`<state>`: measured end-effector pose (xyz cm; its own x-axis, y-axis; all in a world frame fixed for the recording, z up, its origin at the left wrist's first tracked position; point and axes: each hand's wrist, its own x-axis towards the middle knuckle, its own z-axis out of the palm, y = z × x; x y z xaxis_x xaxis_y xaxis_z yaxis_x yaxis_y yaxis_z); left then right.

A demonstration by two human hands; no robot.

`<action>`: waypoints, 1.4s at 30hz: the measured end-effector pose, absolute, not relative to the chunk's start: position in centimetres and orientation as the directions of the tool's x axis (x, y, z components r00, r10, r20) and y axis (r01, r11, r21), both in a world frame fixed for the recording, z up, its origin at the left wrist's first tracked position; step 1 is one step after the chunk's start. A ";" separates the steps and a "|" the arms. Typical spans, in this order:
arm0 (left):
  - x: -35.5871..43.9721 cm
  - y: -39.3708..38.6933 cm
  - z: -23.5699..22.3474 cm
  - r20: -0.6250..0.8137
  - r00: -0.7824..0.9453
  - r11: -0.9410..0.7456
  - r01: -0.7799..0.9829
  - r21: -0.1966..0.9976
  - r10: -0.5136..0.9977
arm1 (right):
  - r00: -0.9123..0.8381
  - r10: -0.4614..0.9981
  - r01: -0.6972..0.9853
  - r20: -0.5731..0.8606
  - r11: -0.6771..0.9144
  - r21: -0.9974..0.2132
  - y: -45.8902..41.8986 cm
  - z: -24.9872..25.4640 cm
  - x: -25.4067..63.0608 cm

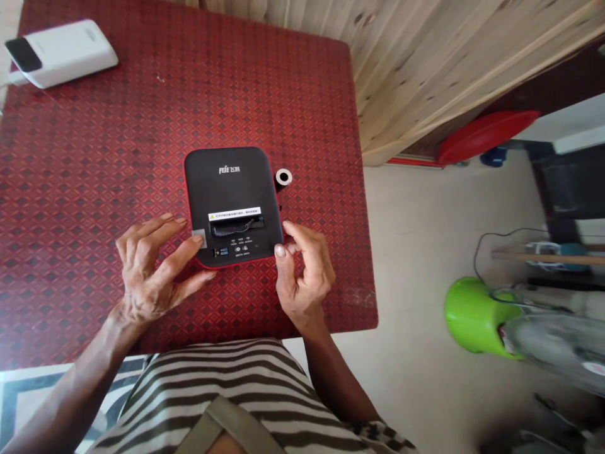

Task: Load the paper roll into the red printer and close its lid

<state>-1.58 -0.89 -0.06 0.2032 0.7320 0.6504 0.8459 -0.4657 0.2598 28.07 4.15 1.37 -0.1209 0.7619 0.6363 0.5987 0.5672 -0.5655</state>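
Observation:
A black thermal printer [231,189] with a red rim and a "Feie" logo lies flat on the red patterned table top [94,164]. It has a dark slot and a yellow-and-white warning label on its top. Its near left corner has a small grey square [199,238] on it. My left hand [151,268] is spread beside that corner, with the fingertips close to the grey square. My right hand [302,271] curls at the near right corner, its thumb and fingers against the printer's edge. A small white roll with a dark core [283,178] stands just beyond the printer's right side.
A white power bank [61,53] with a cable lies at the table's far left corner. A wooden wall [425,75] runs along the far edge. Beyond the right edge are a tiled floor, a red basin [486,135], and a green-based fan [472,318].

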 end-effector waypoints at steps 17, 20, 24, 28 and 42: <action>-1.1 -0.1 -0.3 0.630 0.140 -0.476 0.782 0.403 0.764 | -0.126 0.747 0.538 0.653 0.604 -0.588 5.0 2.0 28.4; -1.0 -0.4 -0.4 0.626 0.160 -0.493 0.772 0.403 0.763 | -0.164 0.704 0.558 0.691 0.644 -0.524 6.4 3.7 29.0; -1.0 -0.6 -0.6 0.608 0.153 -0.477 0.773 0.417 0.779 | -0.464 0.664 0.579 0.586 0.728 -0.367 10.3 7.1 27.8; -0.8 -0.4 -1.1 0.658 0.150 -0.500 0.776 0.383 0.738 | -0.752 0.646 0.593 0.132 0.751 -0.291 14.5 9.7 23.6; -0.1 -0.7 -1.7 0.642 0.103 -0.489 0.741 0.460 0.760 | -0.684 0.656 0.719 -0.319 0.680 -0.143 15.6 13.6 18.8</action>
<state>-0.11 -0.68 -1.67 0.1033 0.7600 0.6416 0.7408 -0.4893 0.4603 18.82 15.64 13.56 -0.6841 0.6561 -0.3186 0.7190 0.6801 -0.1430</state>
